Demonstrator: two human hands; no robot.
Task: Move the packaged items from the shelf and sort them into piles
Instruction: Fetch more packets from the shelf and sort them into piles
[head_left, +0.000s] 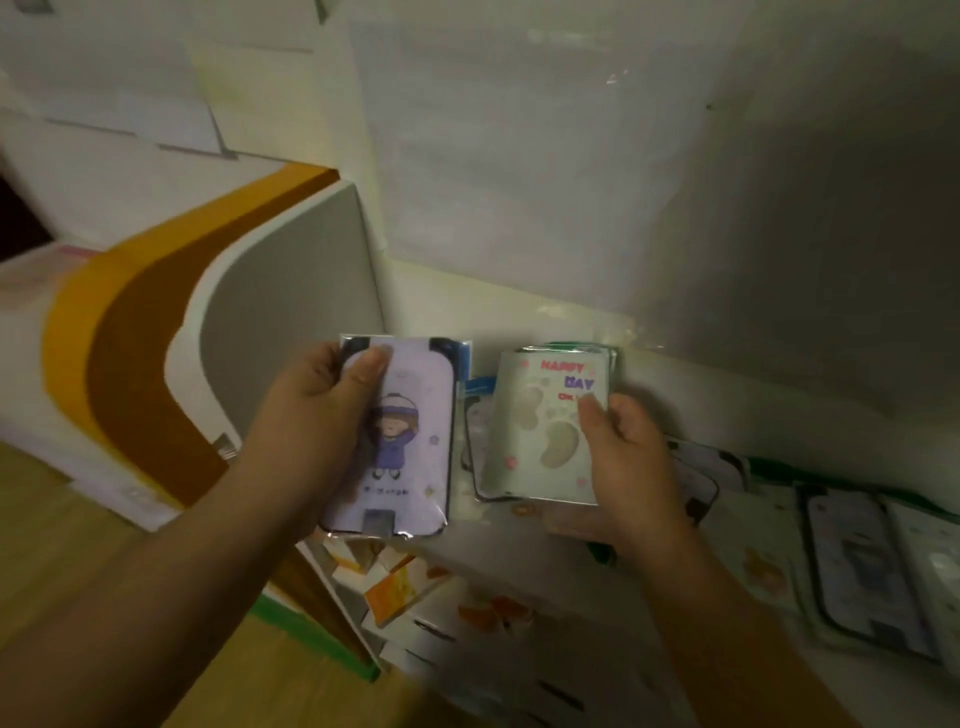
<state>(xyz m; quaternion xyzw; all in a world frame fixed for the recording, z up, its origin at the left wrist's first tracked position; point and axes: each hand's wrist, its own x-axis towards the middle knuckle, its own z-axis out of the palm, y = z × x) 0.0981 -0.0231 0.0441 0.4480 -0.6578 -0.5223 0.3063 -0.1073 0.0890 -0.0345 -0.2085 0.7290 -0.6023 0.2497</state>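
My left hand (317, 415) grips a packaged item with a lilac card showing a cartoon girl (402, 441), thumb on its top left corner. My right hand (623, 452) holds a stack of packaged items whose top one is pale green with "HAPPY DAY" lettering and bean shapes (540, 431); the thumb rests on its right edge. Both packs are held just above the white shelf (519, 306). More packaged items lie flat on the shelf to the right (857, 561).
A white and orange curved panel (156, 322) stands to the left. Below the shelf, white and orange boxes (415, 587) are stacked. A pale wall backs the shelf. Wooden floor shows at the lower left.
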